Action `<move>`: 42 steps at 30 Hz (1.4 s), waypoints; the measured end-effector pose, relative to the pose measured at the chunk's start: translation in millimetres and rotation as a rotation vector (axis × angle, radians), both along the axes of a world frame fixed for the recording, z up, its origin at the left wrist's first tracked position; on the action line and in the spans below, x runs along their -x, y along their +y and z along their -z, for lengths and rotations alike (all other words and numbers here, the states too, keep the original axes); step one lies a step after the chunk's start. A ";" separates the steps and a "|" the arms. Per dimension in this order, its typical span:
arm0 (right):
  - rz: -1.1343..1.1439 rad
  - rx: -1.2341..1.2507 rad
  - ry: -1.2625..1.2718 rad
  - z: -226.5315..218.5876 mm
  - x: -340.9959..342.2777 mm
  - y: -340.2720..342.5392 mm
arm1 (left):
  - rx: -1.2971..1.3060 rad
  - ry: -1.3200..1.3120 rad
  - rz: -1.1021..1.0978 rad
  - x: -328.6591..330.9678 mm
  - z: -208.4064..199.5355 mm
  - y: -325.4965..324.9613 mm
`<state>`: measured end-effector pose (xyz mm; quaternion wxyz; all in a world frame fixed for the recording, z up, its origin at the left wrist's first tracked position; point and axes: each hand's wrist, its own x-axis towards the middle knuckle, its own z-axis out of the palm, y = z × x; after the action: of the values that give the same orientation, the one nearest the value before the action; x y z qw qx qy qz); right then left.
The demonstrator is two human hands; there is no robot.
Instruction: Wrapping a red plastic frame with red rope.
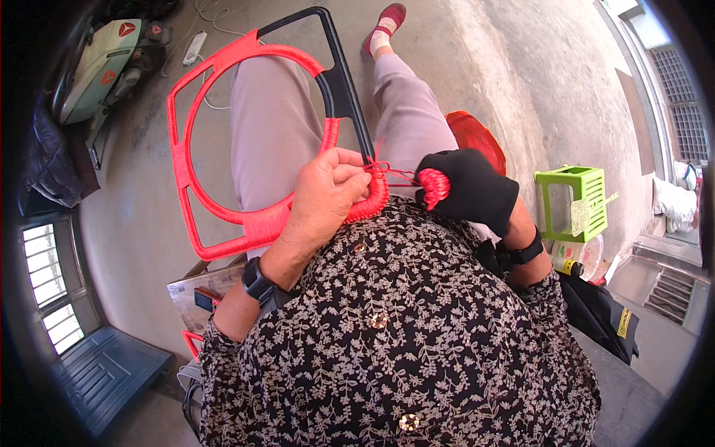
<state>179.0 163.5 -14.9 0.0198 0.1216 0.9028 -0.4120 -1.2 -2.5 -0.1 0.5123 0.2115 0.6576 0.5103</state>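
A black frame (343,88), a rounded square with a ring inside it, rests across my lap. Red cord (269,226) is wound tightly over most of it; the upper right part is bare black. My left hand (328,190) pinches the cord-wrapped frame at its lower right corner, where loose loops of cord show. In a black glove, my right hand (469,186) grips a red bundle of cord (433,188) just right of that corner. Strands run taut between the bundle and the frame. The gloved fingers are partly hidden behind the bundle.
A green plastic stool (573,197) stands at the right, near a black bag (599,313). Behind my right knee lies an orange-red bag (477,138). A scooter (104,71) and a white power strip (195,47) are at the far left.
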 end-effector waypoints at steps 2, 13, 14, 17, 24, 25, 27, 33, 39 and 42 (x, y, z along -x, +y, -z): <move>0.094 0.183 0.146 5.7 -4.1 4.0 | 0.002 0.037 0.017 0.1 -0.2 0.1; 0.165 0.997 0.339 -5.1 11.8 -17.6 | 0.115 0.151 0.201 1.9 -9.6 4.1; 0.247 1.106 0.291 -7.4 11.8 -18.9 | 0.118 0.151 0.209 1.3 -11.5 5.0; 0.288 1.135 0.319 -8.9 13.7 -19.5 | 0.144 0.196 0.248 2.7 -9.2 6.6; 0.545 1.075 0.345 -9.6 8.0 -40.4 | 0.074 0.106 0.128 1.3 1.9 5.0; 0.378 0.949 0.321 -20.2 10.8 -38.7 | 0.050 0.023 0.120 3.5 4.1 4.4; 0.449 0.776 0.362 -18.1 10.4 -47.0 | 0.024 -0.056 0.114 6.2 2.4 3.0; 0.557 0.767 0.357 -11.8 -4.7 -2.5 | 0.076 -0.119 0.108 6.0 -1.1 6.4; 0.685 1.072 0.174 0.9 -44.4 1.8 | 0.053 -0.115 0.066 6.5 -9.6 2.7; 0.184 0.023 0.122 17.7 -40.1 -24.9 | 0.052 -0.148 0.069 7.3 -17.7 2.3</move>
<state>219.1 138.6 -32.6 -0.0718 0.1782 0.8825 -0.4292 -8.5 -0.2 17.6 0.5820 0.1823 0.6235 0.4892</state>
